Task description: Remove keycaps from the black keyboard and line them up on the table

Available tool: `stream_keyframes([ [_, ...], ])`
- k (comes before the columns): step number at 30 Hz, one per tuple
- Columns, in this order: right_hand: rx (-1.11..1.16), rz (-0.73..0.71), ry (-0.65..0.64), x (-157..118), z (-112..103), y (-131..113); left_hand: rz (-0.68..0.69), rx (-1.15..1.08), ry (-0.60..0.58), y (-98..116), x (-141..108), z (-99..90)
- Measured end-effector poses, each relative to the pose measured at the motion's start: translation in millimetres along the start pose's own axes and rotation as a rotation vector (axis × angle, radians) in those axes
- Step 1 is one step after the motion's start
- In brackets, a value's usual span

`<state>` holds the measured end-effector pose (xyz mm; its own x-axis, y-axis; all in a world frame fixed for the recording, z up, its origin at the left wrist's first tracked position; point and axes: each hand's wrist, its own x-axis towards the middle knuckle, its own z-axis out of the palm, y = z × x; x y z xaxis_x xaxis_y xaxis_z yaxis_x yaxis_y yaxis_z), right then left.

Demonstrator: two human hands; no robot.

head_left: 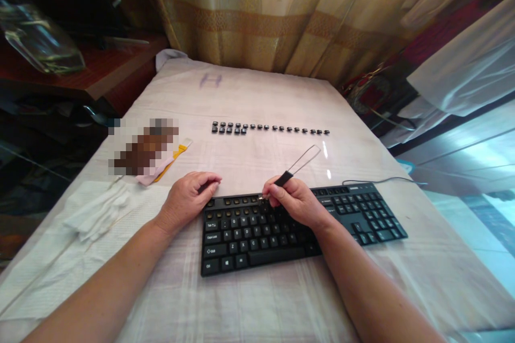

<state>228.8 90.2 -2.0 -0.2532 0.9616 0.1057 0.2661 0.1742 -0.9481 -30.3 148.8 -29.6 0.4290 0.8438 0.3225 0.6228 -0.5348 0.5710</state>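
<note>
A black keyboard lies on the bed-like surface in front of me, its upper left rows stripped to bare key sockets. My right hand grips a keycap puller with a black handle; one wire loop points up and away. The puller's lower end is over the keyboard's top row, partly hidden by my fingers. My left hand rests at the keyboard's upper left corner, thumb and forefinger apart with nothing between them. Beyond the keyboard, removed keycaps stand in two lines, the far one longer.
On the left are a crumpled white cloth and a yellow-handled brush-like item beside a blurred-out patch. A cable runs off right from the keyboard. A glass jar stands on a wooden table; curtains hang behind.
</note>
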Motion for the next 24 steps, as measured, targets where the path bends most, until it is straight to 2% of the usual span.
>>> stream_keyframes([
  [5,0.030,0.017,0.018,2.7,1.8,-0.3,0.069,0.047,0.052,2.4,-1.8,-1.6],
  [9,-0.006,-0.009,0.041,1.5,3.4,-3.3,0.178,0.065,0.098,24.6,-4.5,-2.6],
  [11,-0.024,-0.038,0.041,0.0,5.1,-6.1,0.218,0.037,0.073,39.0,-7.2,-0.8],
  [14,-0.035,-0.086,0.045,-2.3,9.9,-11.0,0.228,-0.025,0.008,54.3,-11.4,3.2],
  [17,-0.063,-0.147,0.050,-3.5,16.6,-15.3,0.207,-0.067,-0.022,59.0,-13.4,5.8],
  [24,-0.111,-0.316,0.048,-2.1,30.3,-15.7,0.188,-0.142,0.007,59.4,-13.4,7.6],
])
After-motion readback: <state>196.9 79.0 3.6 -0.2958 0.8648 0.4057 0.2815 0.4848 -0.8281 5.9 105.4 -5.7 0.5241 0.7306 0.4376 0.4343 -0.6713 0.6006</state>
